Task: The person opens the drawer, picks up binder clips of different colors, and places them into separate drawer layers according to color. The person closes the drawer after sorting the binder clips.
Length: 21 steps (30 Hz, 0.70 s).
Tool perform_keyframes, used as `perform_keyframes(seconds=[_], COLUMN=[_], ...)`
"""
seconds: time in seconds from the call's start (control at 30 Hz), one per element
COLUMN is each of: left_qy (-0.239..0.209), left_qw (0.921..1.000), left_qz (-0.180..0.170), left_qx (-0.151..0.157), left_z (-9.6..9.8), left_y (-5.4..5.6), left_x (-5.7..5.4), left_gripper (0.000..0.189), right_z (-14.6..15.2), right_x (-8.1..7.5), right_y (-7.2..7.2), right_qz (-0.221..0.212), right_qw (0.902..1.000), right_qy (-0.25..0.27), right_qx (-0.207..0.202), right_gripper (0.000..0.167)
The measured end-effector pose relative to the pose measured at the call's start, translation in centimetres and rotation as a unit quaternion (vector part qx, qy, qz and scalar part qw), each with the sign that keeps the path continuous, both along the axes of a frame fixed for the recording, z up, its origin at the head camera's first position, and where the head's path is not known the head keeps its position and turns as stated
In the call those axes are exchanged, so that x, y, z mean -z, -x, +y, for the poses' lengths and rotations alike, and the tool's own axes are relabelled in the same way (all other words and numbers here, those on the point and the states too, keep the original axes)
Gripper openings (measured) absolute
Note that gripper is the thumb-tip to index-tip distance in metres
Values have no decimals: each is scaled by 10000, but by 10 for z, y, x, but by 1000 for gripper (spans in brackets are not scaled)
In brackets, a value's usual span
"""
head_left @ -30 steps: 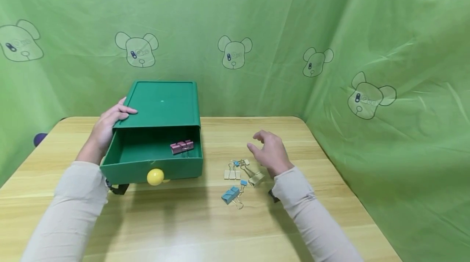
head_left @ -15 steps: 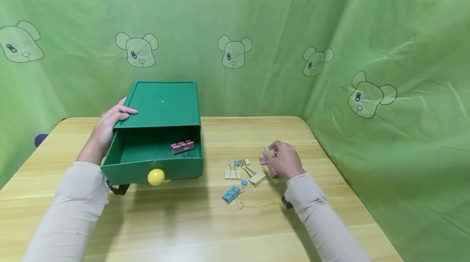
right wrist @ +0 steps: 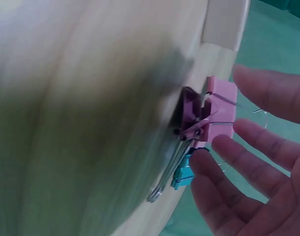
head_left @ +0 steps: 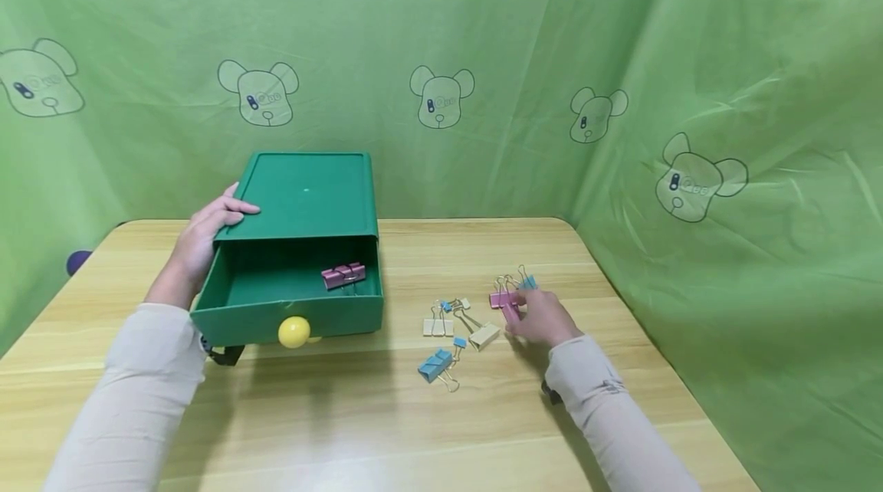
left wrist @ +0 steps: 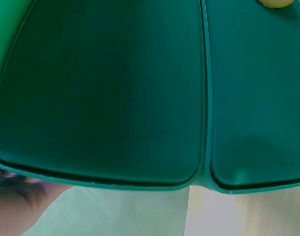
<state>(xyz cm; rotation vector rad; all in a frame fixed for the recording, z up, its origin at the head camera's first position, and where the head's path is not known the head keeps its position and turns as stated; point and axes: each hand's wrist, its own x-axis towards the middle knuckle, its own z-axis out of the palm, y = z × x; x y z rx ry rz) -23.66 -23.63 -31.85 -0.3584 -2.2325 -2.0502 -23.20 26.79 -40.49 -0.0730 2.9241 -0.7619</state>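
Left hand (head_left: 207, 235): at the far left of the scene's near-left box, a green cabinet (head_left: 305, 189); fingers laid over its left top edge, extended, not wrapped round anything.

Right hand (head_left: 548, 319): right side of the surface (head_left: 331, 438); thumb and fingers moderately parted around a pink clip (head_left: 501, 300) and a second pink clip (head_left: 511, 313). Firm hold not evident; contact cannot be told.

Blue clip (head_left: 529, 283): just beyond the right hand, on the far side.

Drawer (head_left: 231, 327): partly out toward the near side, yellow knob (head_left: 293, 332) in front; one dark pink clip (head_left: 343, 276) inside, right of centre.

Cream clips (head_left: 438, 328) and blue clips (head_left: 436, 365): loose group between drawer and right hand.

Step in hand, as judged: reaching to take up a pink clip.

Next move, as judged: calls for thumb and fingers to close on one clip, avoiding its tangled neighbour.
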Motion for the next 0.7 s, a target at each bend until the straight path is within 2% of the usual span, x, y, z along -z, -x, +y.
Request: perform_keyframes(seconds=[0.37,0.7], left_qy=[93,38], left_qw=[9999,10000], left_qz=[-72,-59], left_qx=[-13,-19], left_z=[1,0], left_y=[-1,-1], left_x=[0,-1], left_gripper=[39,39], right_z=[4,3], right_x=[14,14], right_y=[3,5], right_qz=[18,-80], right_qw=[9992,9987], right_qy=[-329,-424], right_qx=[-233,-281], right_gripper=[69,67])
